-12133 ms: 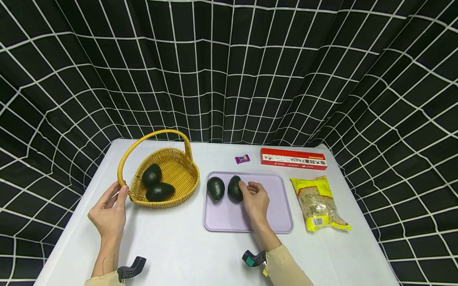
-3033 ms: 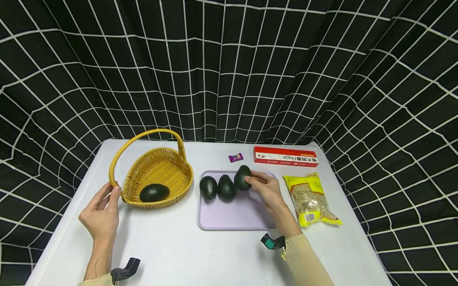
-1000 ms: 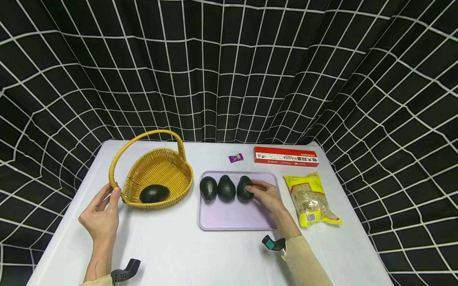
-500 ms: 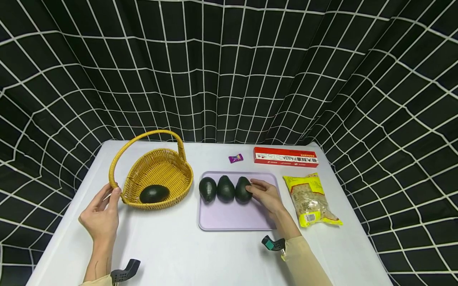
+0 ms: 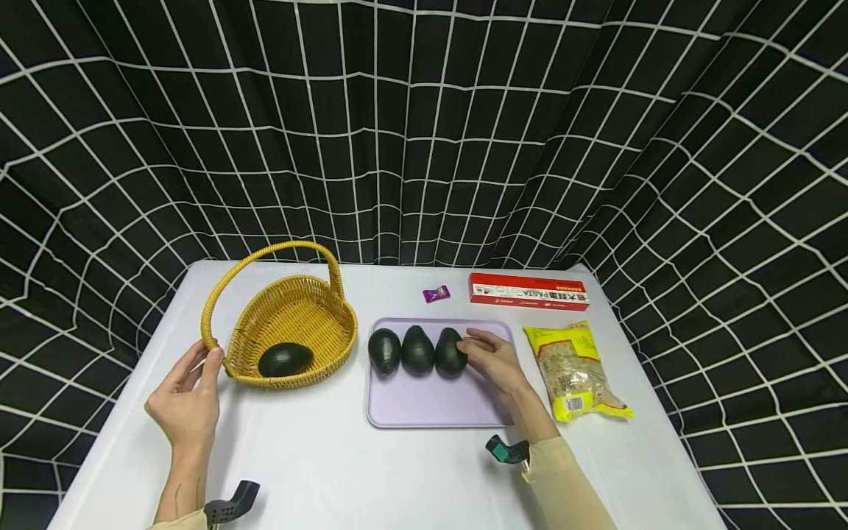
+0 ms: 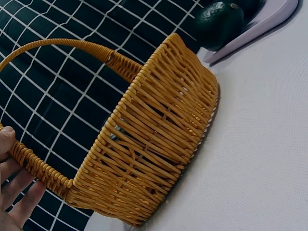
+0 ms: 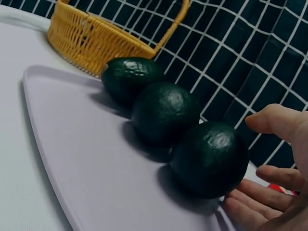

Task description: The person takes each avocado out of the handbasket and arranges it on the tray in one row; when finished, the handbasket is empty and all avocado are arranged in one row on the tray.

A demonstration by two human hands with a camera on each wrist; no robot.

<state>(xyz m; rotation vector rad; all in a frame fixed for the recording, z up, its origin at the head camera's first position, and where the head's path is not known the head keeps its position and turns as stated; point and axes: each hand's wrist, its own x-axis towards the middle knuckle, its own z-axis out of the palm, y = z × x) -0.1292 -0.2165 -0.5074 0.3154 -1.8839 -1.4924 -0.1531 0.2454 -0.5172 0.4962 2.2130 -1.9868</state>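
Note:
My left hand (image 5: 188,397) holds the wicker basket (image 5: 338,361) by the lower end of its arched handle (image 5: 212,316), thumb and fingers around it. One dark green avocado (image 5: 285,360) lies in the basket. On the lilac tray (image 5: 430,405) three more stand in a row along the far side: a left avocado (image 5: 384,351), a middle avocado (image 5: 418,351) and a right avocado (image 5: 450,353). My right hand (image 5: 495,362) is beside the right one. In the right wrist view its thumb (image 7: 274,120) is spread away from that avocado, while the fingertips lie right at its lower side.
Behind the tray lie a small purple wrapped sweet (image 5: 436,294) and a red pasta box (image 5: 528,291). A yellow and clear food bag (image 5: 575,370) lies right of the tray. A black curtain with white grid lines (image 5: 397,147) surrounds the white table (image 5: 318,464).
One avocado has left the basket since the oldest frame. The right hand lowered the third avocado onto the tray, shifted it slightly left and loosened its fingers. The left hand stays on the handle.

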